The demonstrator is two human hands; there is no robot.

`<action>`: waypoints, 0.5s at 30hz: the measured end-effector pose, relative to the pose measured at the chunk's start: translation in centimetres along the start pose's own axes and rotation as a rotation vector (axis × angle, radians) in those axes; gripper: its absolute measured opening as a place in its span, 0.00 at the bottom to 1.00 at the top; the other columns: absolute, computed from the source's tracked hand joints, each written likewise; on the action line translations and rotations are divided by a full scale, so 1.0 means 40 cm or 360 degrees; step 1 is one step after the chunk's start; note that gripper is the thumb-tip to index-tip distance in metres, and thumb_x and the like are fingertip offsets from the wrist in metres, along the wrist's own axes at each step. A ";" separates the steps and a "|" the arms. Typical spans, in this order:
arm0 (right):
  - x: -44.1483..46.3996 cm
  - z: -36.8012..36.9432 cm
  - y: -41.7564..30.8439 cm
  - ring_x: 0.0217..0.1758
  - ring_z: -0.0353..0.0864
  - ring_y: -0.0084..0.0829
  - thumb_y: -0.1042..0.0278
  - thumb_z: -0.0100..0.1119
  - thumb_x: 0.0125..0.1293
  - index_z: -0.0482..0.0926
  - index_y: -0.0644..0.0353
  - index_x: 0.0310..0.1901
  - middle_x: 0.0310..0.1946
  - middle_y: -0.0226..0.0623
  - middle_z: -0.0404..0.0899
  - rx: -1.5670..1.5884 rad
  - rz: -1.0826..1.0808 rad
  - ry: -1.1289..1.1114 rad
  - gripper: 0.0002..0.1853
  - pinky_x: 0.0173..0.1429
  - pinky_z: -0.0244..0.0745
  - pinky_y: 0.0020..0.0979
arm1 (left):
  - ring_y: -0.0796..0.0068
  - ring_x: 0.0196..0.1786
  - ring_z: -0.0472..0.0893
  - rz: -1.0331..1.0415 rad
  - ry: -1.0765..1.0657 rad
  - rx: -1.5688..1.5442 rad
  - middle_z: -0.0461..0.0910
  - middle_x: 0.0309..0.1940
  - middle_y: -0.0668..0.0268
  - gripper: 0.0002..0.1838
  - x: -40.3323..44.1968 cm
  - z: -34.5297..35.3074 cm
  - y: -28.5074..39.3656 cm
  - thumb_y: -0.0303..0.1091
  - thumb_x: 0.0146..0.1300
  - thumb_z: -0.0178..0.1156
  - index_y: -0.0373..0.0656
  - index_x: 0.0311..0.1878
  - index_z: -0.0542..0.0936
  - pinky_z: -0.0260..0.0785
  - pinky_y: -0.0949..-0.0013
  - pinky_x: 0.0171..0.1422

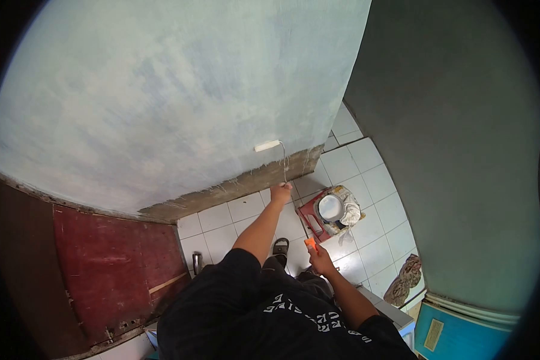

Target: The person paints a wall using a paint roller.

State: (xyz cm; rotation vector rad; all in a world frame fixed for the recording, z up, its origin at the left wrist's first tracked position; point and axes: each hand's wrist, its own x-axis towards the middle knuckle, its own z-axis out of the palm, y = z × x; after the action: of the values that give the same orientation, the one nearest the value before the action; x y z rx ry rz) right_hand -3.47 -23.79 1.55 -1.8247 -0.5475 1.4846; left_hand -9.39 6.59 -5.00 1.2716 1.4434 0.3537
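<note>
My left hand (281, 192) is closed round the handle end of a paint roller (267, 146). The roller's white sleeve rests against the pale, unevenly coated wall (180, 90), just above its bare brown lower strip. Lower down, my right hand (322, 260) grips a tool with an orange handle (310, 243); a thin shaft or blade points away from it, and its exact kind is unclear. Ahead of that hand, a round container of white paint (330, 207) stands on a red stool (309, 219), with a crumpled white cloth (350, 211) beside it.
White floor tiles (375, 222) lie below, with my sandalled foot (281, 246) on them. A dark green wall (456, 150) rises at right, near a brown bundled cloth (403, 281) and a blue panel (462, 333). A red board (111, 264) and a metallic cylinder (197, 263) are at left.
</note>
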 end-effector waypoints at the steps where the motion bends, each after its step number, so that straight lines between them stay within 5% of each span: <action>1: 0.003 -0.004 0.019 0.16 0.62 0.16 0.49 0.51 0.79 0.75 0.59 0.48 0.18 0.22 0.66 -0.0003 -0.0016 -0.0009 0.19 0.20 0.59 0.25 | 0.67 0.51 0.85 -0.0003 0.0021 -0.0070 0.88 0.46 0.57 0.13 -0.010 0.001 0.009 0.38 0.72 0.59 0.40 0.48 0.88 0.73 0.65 0.56; 4: 0.000 -0.010 0.051 0.24 0.74 0.25 0.46 0.52 0.77 0.76 0.62 0.43 0.21 0.31 0.74 -0.0137 -0.0364 0.0127 0.22 0.33 0.70 0.31 | 0.69 0.50 0.84 0.0080 0.0090 -0.0218 0.88 0.45 0.59 0.12 -0.072 -0.019 0.057 0.34 0.73 0.58 0.38 0.45 0.87 0.72 0.67 0.56; 9: -0.061 -0.021 -0.019 0.27 0.75 0.25 0.53 0.53 0.78 0.76 0.62 0.43 0.23 0.34 0.75 -0.0052 -0.0484 0.0091 0.17 0.34 0.71 0.33 | 0.65 0.46 0.83 0.0414 0.0167 -0.0302 0.85 0.41 0.56 0.14 -0.157 -0.073 0.186 0.36 0.73 0.57 0.38 0.40 0.87 0.73 0.63 0.54; 11: -0.092 -0.018 -0.077 0.27 0.74 0.25 0.54 0.52 0.78 0.76 0.62 0.45 0.23 0.33 0.74 -0.0120 -0.0598 0.0174 0.17 0.35 0.71 0.32 | 0.63 0.54 0.79 0.0712 0.0336 -0.0239 0.79 0.51 0.57 0.12 -0.192 -0.089 0.250 0.34 0.73 0.56 0.39 0.40 0.87 0.70 0.63 0.59; 15: -0.102 -0.016 -0.193 0.30 0.76 0.26 0.57 0.51 0.79 0.75 0.62 0.49 0.26 0.35 0.75 -0.0070 -0.0862 0.0165 0.15 0.39 0.72 0.32 | 0.62 0.58 0.75 0.0792 0.0342 -0.0245 0.73 0.55 0.58 0.11 -0.320 -0.195 0.471 0.34 0.72 0.57 0.41 0.38 0.86 0.67 0.63 0.63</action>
State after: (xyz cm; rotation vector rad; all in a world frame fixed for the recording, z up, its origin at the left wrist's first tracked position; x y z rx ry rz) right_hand -3.02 -21.76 10.07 -1.6021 -0.9396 1.0127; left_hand -9.34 6.30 19.06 1.4909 1.2300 0.9407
